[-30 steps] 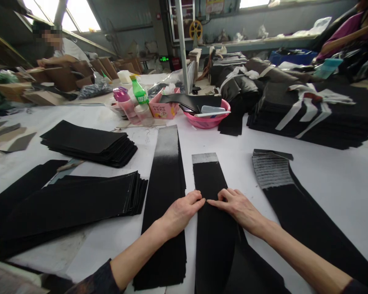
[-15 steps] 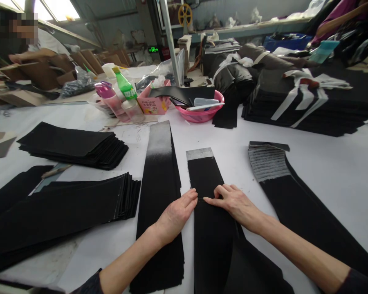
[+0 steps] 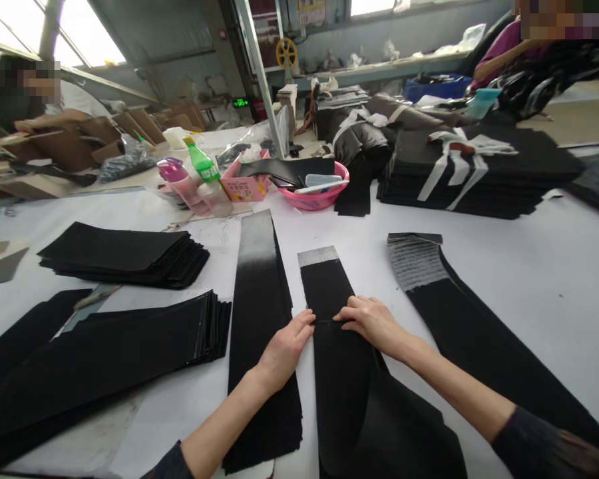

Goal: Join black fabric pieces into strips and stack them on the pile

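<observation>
The left hand [image 3: 285, 349] lies with fingers together, tips at the left edge of a black strip [image 3: 339, 379]; I can't tell whether it's pinching. The right hand [image 3: 374, 322], fingers curled, touches the same strip; whether it grips, I can't tell either. A thin line crosses the strip between them. Taking twelve as straight away from the worker, a pale band [image 3: 318, 255] caps its end at twelve, and a loose flap [image 3: 409, 419] bows up at five. At nine, under the left forearm, lie long black strips [image 3: 259, 299]; farther out, a black stack [image 3: 104, 366]. At three, grey-ended strips [image 3: 479, 339] slant. A pink basin [image 3: 324, 199] sits at twelve, beyond, and a tied bundle [image 3: 479, 169] between one and two.
</observation>
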### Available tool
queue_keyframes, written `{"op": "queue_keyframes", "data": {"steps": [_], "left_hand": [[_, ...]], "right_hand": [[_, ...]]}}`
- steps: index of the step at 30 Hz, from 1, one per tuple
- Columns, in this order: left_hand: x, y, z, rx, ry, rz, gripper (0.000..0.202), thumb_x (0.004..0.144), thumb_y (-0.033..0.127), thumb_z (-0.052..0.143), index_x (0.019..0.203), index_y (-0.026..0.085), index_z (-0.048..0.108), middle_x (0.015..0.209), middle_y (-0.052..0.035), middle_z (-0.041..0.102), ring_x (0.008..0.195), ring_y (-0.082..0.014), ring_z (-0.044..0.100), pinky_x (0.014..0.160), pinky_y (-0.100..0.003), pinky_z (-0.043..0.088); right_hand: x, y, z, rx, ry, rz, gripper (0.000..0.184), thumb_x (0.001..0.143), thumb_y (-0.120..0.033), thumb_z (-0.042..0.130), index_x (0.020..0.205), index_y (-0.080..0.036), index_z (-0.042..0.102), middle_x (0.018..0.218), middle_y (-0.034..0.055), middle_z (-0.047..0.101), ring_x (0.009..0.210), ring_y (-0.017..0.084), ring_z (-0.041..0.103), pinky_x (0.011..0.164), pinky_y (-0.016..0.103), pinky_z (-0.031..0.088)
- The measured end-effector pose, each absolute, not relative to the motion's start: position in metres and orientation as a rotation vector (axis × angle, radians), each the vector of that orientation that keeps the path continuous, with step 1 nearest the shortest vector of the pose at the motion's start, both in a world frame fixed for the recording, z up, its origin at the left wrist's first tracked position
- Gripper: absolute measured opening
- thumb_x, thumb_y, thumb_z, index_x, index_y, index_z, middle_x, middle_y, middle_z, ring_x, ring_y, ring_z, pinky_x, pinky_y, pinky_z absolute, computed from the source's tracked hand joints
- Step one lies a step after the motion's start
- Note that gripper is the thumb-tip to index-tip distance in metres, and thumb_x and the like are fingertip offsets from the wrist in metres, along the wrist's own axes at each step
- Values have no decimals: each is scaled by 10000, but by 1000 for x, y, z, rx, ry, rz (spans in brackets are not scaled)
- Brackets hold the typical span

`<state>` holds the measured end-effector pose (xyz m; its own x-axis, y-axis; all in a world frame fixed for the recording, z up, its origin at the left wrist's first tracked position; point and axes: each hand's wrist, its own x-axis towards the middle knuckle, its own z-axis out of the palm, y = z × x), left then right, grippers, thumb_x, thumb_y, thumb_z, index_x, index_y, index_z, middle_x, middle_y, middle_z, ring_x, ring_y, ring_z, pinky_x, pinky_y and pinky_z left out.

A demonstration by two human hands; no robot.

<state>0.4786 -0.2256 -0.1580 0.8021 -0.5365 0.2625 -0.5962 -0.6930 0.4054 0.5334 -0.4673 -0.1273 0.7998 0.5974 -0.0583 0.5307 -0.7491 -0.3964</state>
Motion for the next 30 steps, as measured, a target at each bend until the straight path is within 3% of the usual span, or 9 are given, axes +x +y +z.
{"op": "queue_keyframes", "data": {"steps": [4, 9, 13, 16, 20, 30], "left_hand": [[478, -232, -152, 2175, -488, 117, 189, 927, 99, 409, 994, 192, 559, 1190, -81, 597, 1197, -195, 554, 1017, -378, 476], [478, -246, -134, 2066, -304, 167, 259, 892, 297, 571, 1136, 215, 600, 1132, -73, 614, 1070, -211, 598, 954, -358, 473], [476, -257, -118, 2006, -299, 8, 221, 868, 386, 603, 910, 194, 704, 864, -32, 668, 814, -177, 616, 761, -265, 475], [471, -261, -108, 1953, -279, -58, 298, 894, 409, 557, 798, 161, 691, 699, -7, 624, 659, -138, 553, 628, -227, 418], [462, -257, -93, 1872, -256, -172, 341, 889, 442, 553, 793, 139, 677, 648, 9, 561, 606, -117, 476, 585, -222, 360], [451, -236, -79, 1865, -241, -263, 342, 899, 433, 544, 789, 128, 653, 663, 6, 528, 629, -112, 434, 593, -218, 344]], "right_hand": [[542, -462, -114, -2605, -682, 443, 107, 753, -221, 738, 829, -214, 663, 777, -9, 636, 733, 164, 574, 625, 258, 345], [532, -462, -98, -2555, -666, 402, 65, 760, -233, 703, 742, -217, 643, 782, -27, 634, 699, 134, 571, 586, 231, 332], [514, -460, -79, -2489, -657, 310, 13, 805, -237, 642, 796, -234, 634, 790, -49, 642, 713, 113, 573, 621, 216, 359], [505, -460, -65, -2458, -649, 267, 61, 836, -274, 609, 819, -251, 663, 752, -47, 659, 700, 126, 587, 622, 229, 362], [499, -470, -47, -2510, -712, 246, 149, 855, -325, 597, 793, -262, 717, 672, -22, 662, 654, 151, 596, 589, 248, 353], [485, -494, -30, -2261, -566, 327, 146, 827, -241, 574, 761, -218, 702, 621, -26, 658, 584, 129, 607, 598, 226, 430]]}}
